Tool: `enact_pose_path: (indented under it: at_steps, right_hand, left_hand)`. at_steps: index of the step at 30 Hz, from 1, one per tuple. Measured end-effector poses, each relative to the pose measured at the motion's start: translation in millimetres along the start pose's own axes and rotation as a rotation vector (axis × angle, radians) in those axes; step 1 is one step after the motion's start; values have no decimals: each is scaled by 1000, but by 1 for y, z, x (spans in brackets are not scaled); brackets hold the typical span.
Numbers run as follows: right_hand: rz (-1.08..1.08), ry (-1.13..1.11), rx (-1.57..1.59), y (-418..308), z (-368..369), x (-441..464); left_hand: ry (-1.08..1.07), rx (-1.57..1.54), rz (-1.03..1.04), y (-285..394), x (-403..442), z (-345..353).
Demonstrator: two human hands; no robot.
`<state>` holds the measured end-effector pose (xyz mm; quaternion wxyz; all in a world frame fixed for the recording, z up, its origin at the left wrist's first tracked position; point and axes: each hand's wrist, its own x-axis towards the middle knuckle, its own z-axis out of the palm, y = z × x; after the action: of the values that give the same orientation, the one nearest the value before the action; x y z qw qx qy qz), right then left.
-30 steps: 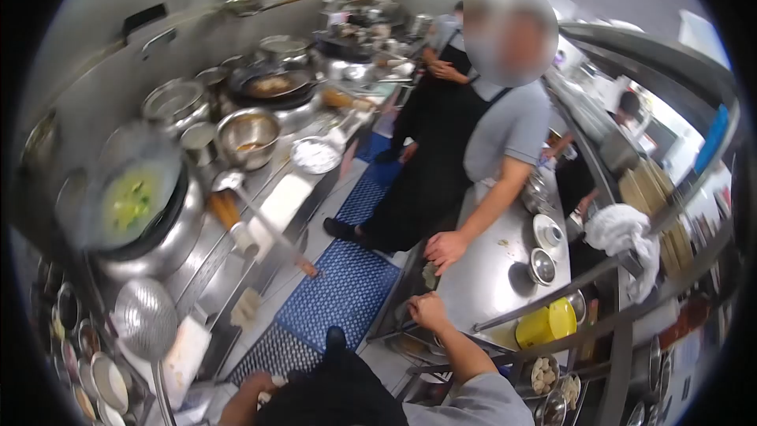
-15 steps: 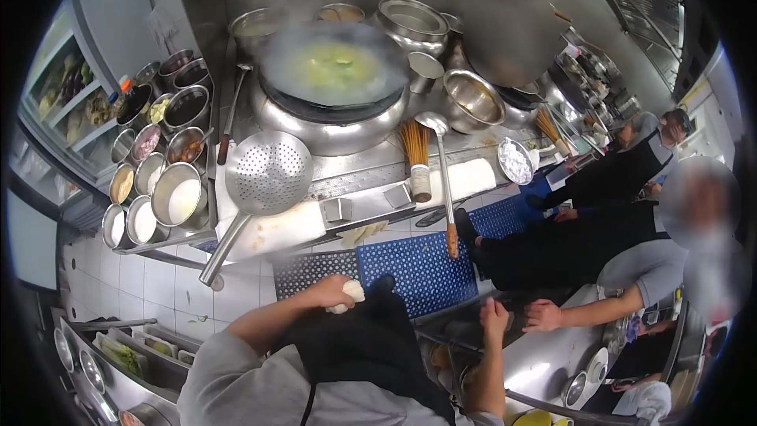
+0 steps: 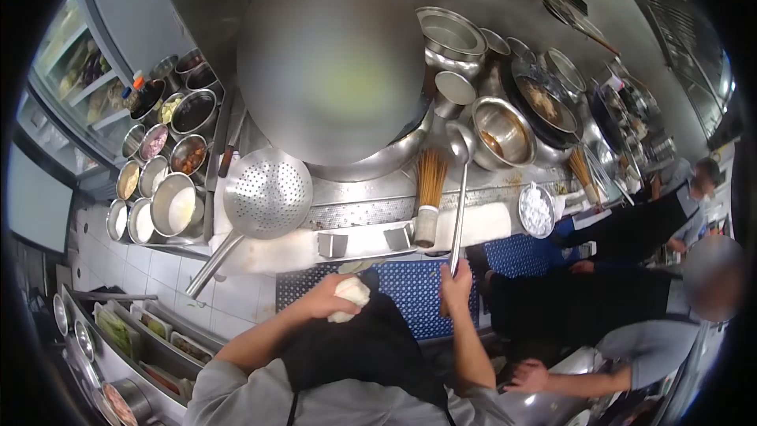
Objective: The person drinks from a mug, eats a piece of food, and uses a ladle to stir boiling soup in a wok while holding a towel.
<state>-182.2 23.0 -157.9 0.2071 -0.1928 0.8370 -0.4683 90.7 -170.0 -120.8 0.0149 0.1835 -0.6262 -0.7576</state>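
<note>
My left hand (image 3: 325,297) is closed round a folded white cloth (image 3: 352,293) in front of my black apron (image 3: 339,363). My right hand (image 3: 456,288) grips the lower end of a long-handled ladle (image 3: 460,205); the ladle's bowl rests at the stove's edge by a metal pot (image 3: 455,91). Beside the ladle stands a bamboo wok brush (image 3: 430,197). A large perforated strainer (image 3: 268,193) lies on the left with its handle over the counter edge. The wok behind it is mostly hidden by a blurred patch with a yellow-green tint.
Several seasoning pots (image 3: 175,203) crowd the left counter. A steel bowl (image 3: 503,134) and a bowl of white stuff (image 3: 537,210) stand to the right. A co-worker's hand (image 3: 527,376) is at lower right. Blue matting (image 3: 406,292) covers the floor.
My right hand has moved up from low on the right and taken hold of the ladle's handle. My left hand still holds the cloth. The view has shifted.
</note>
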Motion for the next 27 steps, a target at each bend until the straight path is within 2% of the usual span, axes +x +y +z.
enact_pose_path:
  at_steps: [2,3,5,10,13,19,22,25,27]
  right_hand:
    - [-122,-15,86,13,-12,-3]
    - [-11,-92,196,-32,-25,-7]
    - [15,-249,191,-84,-49,12]
    - [-31,-455,42,-183,-60,80]
    - [27,-491,-77,-206,-53,106]
    - [250,-643,177,-224,-47,101]
    - [347,-699,315,-239,-44,84]
    - [354,-791,423,-248,-33,82]
    - [447,-916,560,-249,-20,99]
  left_hand:
    - [56,-53,26,2,10,-1]
    - [91,-81,20,7,14,-2]
    - [114,-47,36,23,24,-1]
    - [85,54,25,45,36,6]
    - [119,89,23,48,25,3]
    - [243,-132,6,12,-20,-17]
    - [293,-130,-17,5,-39,-21]
    - [293,-123,-36,3,-49,-23]
    - [274,-120,-63,5,-52,-24]
